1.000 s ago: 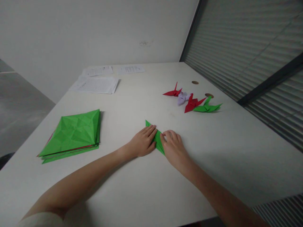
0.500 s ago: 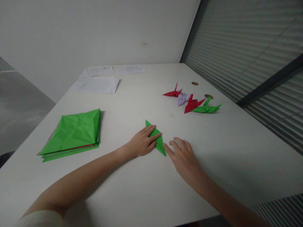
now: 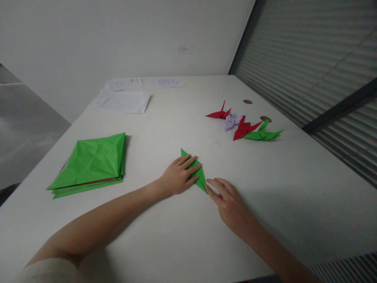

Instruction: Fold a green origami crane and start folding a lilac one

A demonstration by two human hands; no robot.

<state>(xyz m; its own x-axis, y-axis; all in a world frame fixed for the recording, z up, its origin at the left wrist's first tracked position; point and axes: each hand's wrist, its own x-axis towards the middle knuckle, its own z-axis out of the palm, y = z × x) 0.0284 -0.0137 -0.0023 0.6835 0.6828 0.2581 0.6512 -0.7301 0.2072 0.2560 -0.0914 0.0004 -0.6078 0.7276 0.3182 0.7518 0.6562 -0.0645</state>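
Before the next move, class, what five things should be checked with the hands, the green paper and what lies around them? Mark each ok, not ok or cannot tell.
1. Left hand lying across the green paper: ok.
2. Right hand at the paper's near tip: ok; firm grip: cannot tell.
3. Whole paper visible: not ok, partly covered by the left hand.
4. Cranes apart from both hands: ok.
5. Stack apart from the left hand: ok.

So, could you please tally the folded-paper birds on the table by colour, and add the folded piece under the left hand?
Red folded-paper birds: 2
Pale purple folded-paper bird: 1
Green folded-paper bird: 1
Green folded-paper piece under the left hand: 1
Total: 5
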